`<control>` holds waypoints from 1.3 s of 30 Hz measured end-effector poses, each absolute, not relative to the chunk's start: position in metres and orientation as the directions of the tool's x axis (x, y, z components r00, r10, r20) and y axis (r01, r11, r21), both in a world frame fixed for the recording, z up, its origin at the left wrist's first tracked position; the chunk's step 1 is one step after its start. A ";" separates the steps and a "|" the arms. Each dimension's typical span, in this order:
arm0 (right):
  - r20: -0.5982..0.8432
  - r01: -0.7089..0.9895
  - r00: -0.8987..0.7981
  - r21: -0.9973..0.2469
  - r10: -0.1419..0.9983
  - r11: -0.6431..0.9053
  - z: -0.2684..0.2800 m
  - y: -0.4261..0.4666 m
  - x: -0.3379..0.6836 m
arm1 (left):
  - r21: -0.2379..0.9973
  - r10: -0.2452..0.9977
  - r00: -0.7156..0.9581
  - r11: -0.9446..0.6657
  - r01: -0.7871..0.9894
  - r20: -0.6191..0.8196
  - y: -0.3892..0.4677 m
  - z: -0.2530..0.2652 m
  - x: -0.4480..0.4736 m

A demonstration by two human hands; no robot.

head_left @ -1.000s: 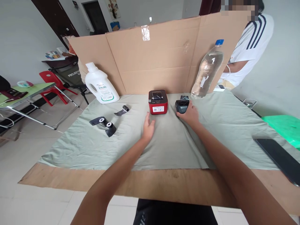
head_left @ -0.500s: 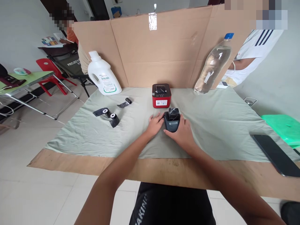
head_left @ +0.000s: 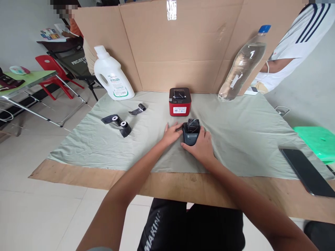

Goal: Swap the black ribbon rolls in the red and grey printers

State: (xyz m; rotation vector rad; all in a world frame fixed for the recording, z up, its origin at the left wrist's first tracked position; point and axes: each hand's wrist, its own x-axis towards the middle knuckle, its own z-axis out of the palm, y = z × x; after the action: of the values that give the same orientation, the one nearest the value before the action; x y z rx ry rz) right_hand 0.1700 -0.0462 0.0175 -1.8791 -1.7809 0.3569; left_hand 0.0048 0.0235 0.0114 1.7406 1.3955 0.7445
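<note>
A small dark portable label printer (head_left: 190, 138) lies on the cloth in front of me, with black film sticking up from its top. Around its right side and front edge my right hand (head_left: 202, 145) is closed, thumb at the front. My left hand (head_left: 171, 134) rests at the printer's left side, fingers spread, the fingertips against or very near the casing; nothing is in its grasp. Just behind stands a red and black printer (head_left: 180, 106) with a white label on its front. Black ribbon rolls (head_left: 120, 124) lie to the left, and a smaller ribbon roll (head_left: 138, 109) is behind them.
A white detergent jug (head_left: 114, 76) and a tilted water bottle (head_left: 243, 66) stand against the cardboard screen (head_left: 180, 45). At the right front lies a phone (head_left: 306, 170). A green stool (head_left: 315, 141) is beyond the right edge. Two people are behind the screen.
The view has tipped slightly downward, so things at the back sit higher in the picture. My hands stay at the small printer with little visible movement.
</note>
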 end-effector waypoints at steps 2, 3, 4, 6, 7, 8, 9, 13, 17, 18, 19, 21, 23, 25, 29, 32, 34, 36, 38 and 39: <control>0.177 0.837 0.095 -0.547 0.980 0.018 0.015 -0.045 0.171 | 0.868 0.976 0.219 -0.102 0.486 -0.008 0.024 0.011 0.005; 0.189 0.834 0.091 -0.550 0.978 0.028 0.014 -0.045 0.172 | 0.876 0.976 0.217 -0.102 0.471 -0.004 0.024 0.010 0.005; 0.199 0.833 0.086 -0.552 0.976 0.039 0.013 -0.045 0.172 | 0.881 0.976 0.218 -0.100 0.462 -0.003 0.025 0.010 0.005; 0.212 0.831 0.075 -0.554 0.974 0.057 0.013 -0.045 0.173 | 0.880 0.976 0.217 -0.098 0.464 -0.006 0.025 0.009 0.005; 0.212 0.830 0.070 -0.555 0.975 0.061 0.013 -0.045 0.173 | 0.876 0.976 0.217 -0.099 0.472 -0.007 0.025 0.009 0.005; 0.207 0.829 0.068 -0.556 0.976 0.060 0.014 -0.046 0.173 | 0.870 0.976 0.219 -0.103 0.483 -0.006 0.024 0.009 0.005; 0.198 0.828 0.068 -0.559 0.978 0.056 0.015 -0.046 0.174 | 0.862 0.975 0.222 -0.108 0.495 -0.005 0.024 0.008 0.005; 0.170 0.825 0.068 -0.564 0.983 0.040 0.016 -0.047 0.175 | 0.829 0.977 0.212 -0.138 0.541 0.024 0.020 0.007 0.005; 0.269 0.795 0.089 -0.600 0.959 0.094 0.013 -0.046 0.177 | 0.802 0.981 0.187 -0.143 0.580 0.040 0.018 0.005 0.005; 0.307 0.777 0.103 -0.618 0.946 0.116 0.013 -0.045 0.178 | 0.797 0.981 0.186 -0.148 0.585 0.046 0.017 0.004 0.005; 0.340 0.756 0.121 -0.641 0.933 0.135 0.012 -0.045 0.180 | 0.794 0.981 0.185 -0.155 0.588 0.055 0.017 0.004 0.005; 0.376 0.698 0.160 -0.697 0.913 0.164 0.012 -0.044 0.183 | 0.792 0.979 0.191 -0.172 0.586 0.071 0.017 0.003 0.005; 0.380 0.621 0.185 -0.760 0.906 0.192 0.013 -0.042 0.188 | 0.796 0.977 0.197 -0.186 0.577 0.085 0.017 0.002 0.005; 0.365 0.526 0.135 -0.814 0.921 0.246 0.014 -0.038 0.195 | 0.804 0.976 0.197 -0.193 0.563 0.096 0.018 0.000 0.005; 0.345 0.409 -0.044 -0.850 0.937 0.332 0.015 -0.024 0.210 | 0.810 0.973 0.200 -0.207 0.548 0.114 0.018 -0.001 0.005; 0.328 0.436 -0.062 -0.840 0.943 0.321 0.010 -0.013 0.215 | 0.774 0.967 0.194 -0.249 0.582 0.165 0.011 0.003 0.008; 0.319 0.461 -0.082 -0.828 0.944 0.320 0.006 -0.009 0.215 | 0.730 0.958 0.152 -0.284 0.621 0.244 0.002 0.007 0.011; 0.327 0.469 -0.103 -0.817 0.940 0.335 0.003 -0.007 0.215 | 0.687 0.928 0.125 -0.347 0.638 0.352 -0.005 0.010 0.014; 0.323 0.462 -0.103 -0.822 0.941 0.332 0.002 -0.005 0.215 | 0.662 0.885 0.160 -0.436 0.610 0.437 -0.010 0.013 0.014; 0.304 0.453 -0.089 -0.836 0.948 0.310 0.002 -0.004 0.215 | 0.655 0.866 0.197 -0.481 0.583 0.460 -0.011 0.014 0.014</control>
State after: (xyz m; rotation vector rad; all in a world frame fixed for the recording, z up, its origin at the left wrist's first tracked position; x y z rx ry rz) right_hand 0.2150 -0.0041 0.0022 -1.2790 -1.6948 0.7049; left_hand 0.0135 -0.0113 0.0137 2.1429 1.3628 1.1748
